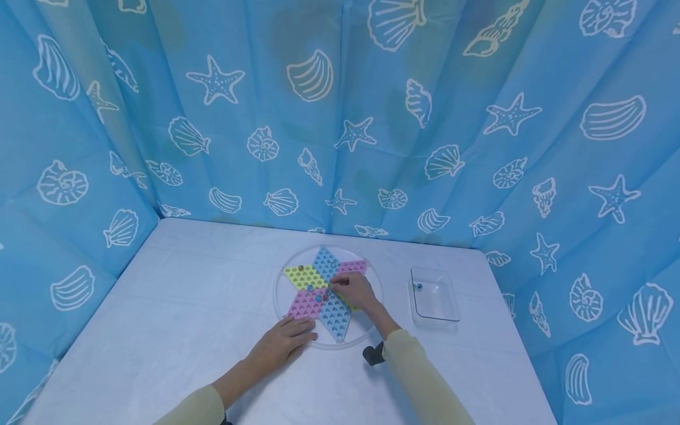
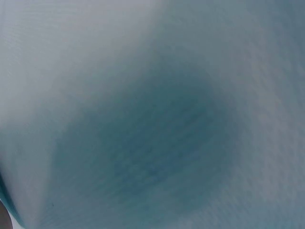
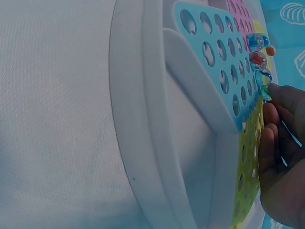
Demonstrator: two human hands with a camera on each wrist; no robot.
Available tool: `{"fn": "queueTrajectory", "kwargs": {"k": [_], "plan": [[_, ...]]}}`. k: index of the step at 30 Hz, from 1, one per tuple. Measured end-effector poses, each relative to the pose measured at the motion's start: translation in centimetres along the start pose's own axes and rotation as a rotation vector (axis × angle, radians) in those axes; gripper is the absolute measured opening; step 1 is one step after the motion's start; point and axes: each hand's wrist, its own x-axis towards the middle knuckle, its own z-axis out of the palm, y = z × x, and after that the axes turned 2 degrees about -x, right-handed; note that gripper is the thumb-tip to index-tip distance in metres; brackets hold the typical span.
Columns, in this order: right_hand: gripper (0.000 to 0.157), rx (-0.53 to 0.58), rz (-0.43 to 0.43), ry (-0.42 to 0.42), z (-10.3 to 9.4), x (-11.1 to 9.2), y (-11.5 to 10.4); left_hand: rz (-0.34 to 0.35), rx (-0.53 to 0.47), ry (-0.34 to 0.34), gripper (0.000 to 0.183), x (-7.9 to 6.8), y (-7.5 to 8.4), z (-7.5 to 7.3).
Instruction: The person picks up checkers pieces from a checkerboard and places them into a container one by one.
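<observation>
A round Chinese checkers board (image 1: 305,308) with a pink, yellow and blue star of holes lies on the table. My right hand (image 1: 355,289) is over the star's middle. In the right wrist view its thumb and index finger pinch a green-tinted glass marble (image 3: 266,93) close over the holes. Beside it sits a row of marbles, a clear one with blue (image 3: 263,77), a red one (image 3: 258,59) and a blue one (image 3: 256,42). My left hand (image 1: 289,339) lies with extended fingers at the board's near left rim. The left wrist view is only blurred bluish cloth.
Right of the board stands a clear rectangular container (image 1: 437,302) with a marble (image 1: 419,287) inside. A brown marble (image 1: 301,268) sits on the far left yellow point. Blue shell-patterned curtains (image 1: 308,141) enclose the white table (image 1: 159,330) behind and at both sides.
</observation>
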Motion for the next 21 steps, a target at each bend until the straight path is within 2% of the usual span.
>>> {"fn": "queueTrajectory", "kwargs": {"k": [8, 21], "plan": [[0.016, -0.017, -0.001, 0.002, 0.2, 0.0, -0.2, -0.003, 0.008, -0.005, 0.03, -0.1, 0.0, 0.0], [0.016, 0.083, -0.041, 0.011, -0.3, 0.0, 1.1, 0.0, 0.005, -0.004, 0.03, -0.1, -0.1, 0.2]]}}
